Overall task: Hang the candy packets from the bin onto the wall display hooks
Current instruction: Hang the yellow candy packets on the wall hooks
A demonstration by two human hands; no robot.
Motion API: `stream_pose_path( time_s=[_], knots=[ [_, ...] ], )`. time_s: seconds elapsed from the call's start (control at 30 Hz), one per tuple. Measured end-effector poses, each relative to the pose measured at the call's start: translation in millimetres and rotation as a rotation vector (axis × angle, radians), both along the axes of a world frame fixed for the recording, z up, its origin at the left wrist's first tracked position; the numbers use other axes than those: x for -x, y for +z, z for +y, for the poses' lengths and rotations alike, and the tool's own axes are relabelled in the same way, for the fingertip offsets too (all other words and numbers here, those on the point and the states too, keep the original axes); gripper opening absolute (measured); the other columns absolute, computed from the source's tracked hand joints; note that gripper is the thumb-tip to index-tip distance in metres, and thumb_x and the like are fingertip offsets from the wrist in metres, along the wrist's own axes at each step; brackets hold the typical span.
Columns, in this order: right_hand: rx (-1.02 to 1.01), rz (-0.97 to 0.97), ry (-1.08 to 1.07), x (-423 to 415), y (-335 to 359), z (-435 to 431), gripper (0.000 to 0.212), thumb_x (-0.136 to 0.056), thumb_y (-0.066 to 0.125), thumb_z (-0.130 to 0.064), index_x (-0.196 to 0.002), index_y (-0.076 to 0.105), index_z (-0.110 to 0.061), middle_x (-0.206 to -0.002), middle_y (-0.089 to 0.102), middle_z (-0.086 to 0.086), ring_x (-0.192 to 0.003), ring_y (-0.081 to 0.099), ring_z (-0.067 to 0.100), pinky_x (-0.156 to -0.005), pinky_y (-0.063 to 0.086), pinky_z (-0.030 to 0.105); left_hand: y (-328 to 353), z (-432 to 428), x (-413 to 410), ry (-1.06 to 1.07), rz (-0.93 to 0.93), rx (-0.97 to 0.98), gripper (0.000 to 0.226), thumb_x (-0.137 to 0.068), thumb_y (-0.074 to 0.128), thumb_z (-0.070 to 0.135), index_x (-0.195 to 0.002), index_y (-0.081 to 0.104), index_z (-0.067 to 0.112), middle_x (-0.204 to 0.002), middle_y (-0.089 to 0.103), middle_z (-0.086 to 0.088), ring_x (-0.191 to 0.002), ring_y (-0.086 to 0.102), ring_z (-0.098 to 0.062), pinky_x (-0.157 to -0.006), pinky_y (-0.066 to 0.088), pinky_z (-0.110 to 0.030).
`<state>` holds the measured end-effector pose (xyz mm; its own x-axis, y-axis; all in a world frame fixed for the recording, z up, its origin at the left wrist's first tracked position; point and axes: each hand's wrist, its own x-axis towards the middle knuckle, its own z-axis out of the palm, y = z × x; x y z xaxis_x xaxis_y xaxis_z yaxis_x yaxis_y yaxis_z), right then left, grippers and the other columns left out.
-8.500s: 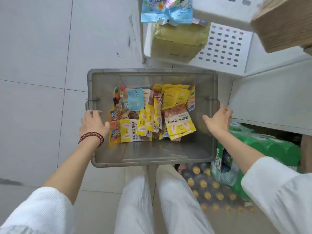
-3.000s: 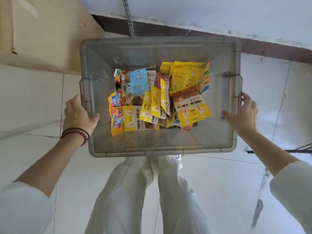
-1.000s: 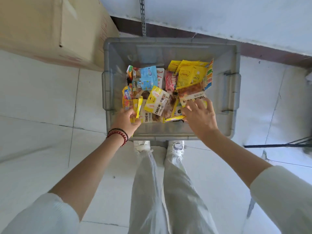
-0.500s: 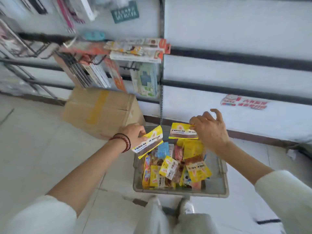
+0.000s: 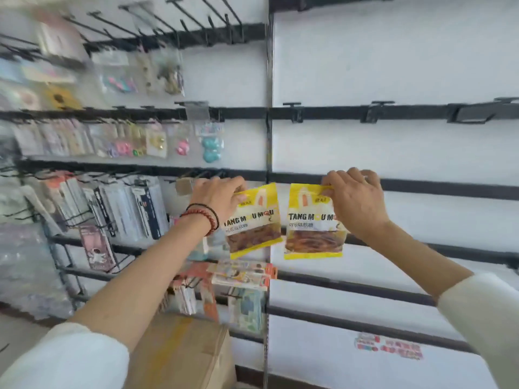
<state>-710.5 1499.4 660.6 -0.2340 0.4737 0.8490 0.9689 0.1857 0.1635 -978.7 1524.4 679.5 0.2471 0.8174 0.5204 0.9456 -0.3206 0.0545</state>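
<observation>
Two yellow plastic candy packets are held up before the white wall panel: the left packet (image 5: 254, 220) is pinched at its top by the left hand (image 5: 222, 197), the right packet (image 5: 313, 221) by the right hand (image 5: 355, 203), near a black rail (image 5: 449, 189). If the hang holes are covered by fingers, the hooks may be missed and packets dropped.

White sleeves (image 5: 67, 357), red and black bracelets (image 5: 206, 219)
</observation>
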Motion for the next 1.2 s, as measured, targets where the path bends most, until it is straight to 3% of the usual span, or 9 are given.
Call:
stream_pose_path(
  time_s=[0.1,0.23,0.43,0.67,0.77,0.87,1.03,1.2],
  knots=[
    [0.014,0.102,0.001,2,75,-5,0.006,-0.085,0.065,-0.013,-0.091,0.064,-0.014,-0.083,0.070,0.003,-0.087,0.059,0.029,-0.088,0.037,0.042,77,5,3,-0.008,-0.107,-0.110,0.014,-0.093,0.050,0.040,-0.099,0.059,0.031,-0.101,0.070,0.008,-0.088,0.066,-0.019,-0.087,0.045,-0.039],
    [0.065,0.186,0.081,-1,160,-10,0.014,-0.091,0.057,-0.030,-0.098,0.066,-0.022,-0.094,0.070,-0.003,-0.102,0.052,0.024,-0.095,0.027,0.039,162,8,0,0.013,-0.114,-0.269,0.018,-0.093,0.048,0.040,-0.103,0.060,0.031,-0.109,0.068,0.008,-0.103,0.060,-0.021,-0.088,0.042,-0.038],
    [-0.063,0.218,0.230,-3,243,2,0.011,-0.086,0.062,-0.038,-0.091,0.068,-0.031,-0.078,0.070,-0.011,-0.085,0.045,0.012,-0.086,0.030,0.031,238,20,-4,-0.023,-0.197,-0.441,0.016,-0.093,0.051,0.037,-0.102,0.062,0.029,-0.107,0.068,0.006,-0.105,0.058,-0.025,-0.089,0.040,-0.040],
    [-0.072,0.273,0.264,0,309,31,0.012,-0.085,0.063,-0.037,-0.094,0.069,-0.031,-0.073,0.056,-0.021,-0.097,0.056,0.016,-0.088,0.040,0.038,280,45,-4,-0.079,-0.304,-0.593,0.015,-0.093,0.052,0.037,-0.098,0.063,0.029,-0.100,0.069,0.009,-0.100,0.058,-0.023,-0.088,0.038,-0.040],
    [-0.078,0.315,0.312,4,329,44,0.009,-0.085,0.063,-0.038,-0.091,0.069,-0.034,-0.072,0.060,-0.018,-0.084,0.059,0.016,-0.081,0.043,0.036,289,59,-5,-0.063,-0.263,-0.584,0.016,-0.093,0.051,0.038,-0.099,0.063,0.030,-0.103,0.068,0.011,-0.101,0.057,-0.021,-0.088,0.036,-0.039],
    [-0.028,0.332,0.340,9,337,55,0.008,-0.084,0.064,-0.040,-0.089,0.069,-0.036,-0.070,0.062,-0.018,-0.066,0.054,0.005,-0.069,0.035,0.027,290,72,-8,-0.058,-0.225,-0.573,0.016,-0.093,0.051,0.038,-0.100,0.063,0.031,-0.104,0.067,0.010,-0.101,0.056,-0.019,-0.088,0.036,-0.038],
    [0.008,0.430,0.397,20,341,76,0.008,-0.083,0.065,-0.039,-0.088,0.071,-0.037,-0.081,0.068,-0.012,-0.077,0.061,0.011,-0.065,0.042,0.027,292,86,-11,-0.070,-0.198,-0.595,0.015,-0.094,0.050,0.035,-0.100,0.062,0.029,-0.104,0.065,0.010,-0.101,0.056,-0.018,-0.086,0.038,-0.038],
    [0.067,0.514,0.430,30,338,98,0.007,-0.086,0.062,-0.037,-0.085,0.069,-0.039,-0.084,0.071,-0.007,-0.076,0.063,0.013,-0.070,0.052,0.033,285,86,-10,0.021,-0.096,-0.679,0.014,-0.093,0.049,0.038,-0.097,0.061,0.033,-0.100,0.065,0.015,-0.098,0.053,-0.015,-0.084,0.027,-0.035]
  ],
)
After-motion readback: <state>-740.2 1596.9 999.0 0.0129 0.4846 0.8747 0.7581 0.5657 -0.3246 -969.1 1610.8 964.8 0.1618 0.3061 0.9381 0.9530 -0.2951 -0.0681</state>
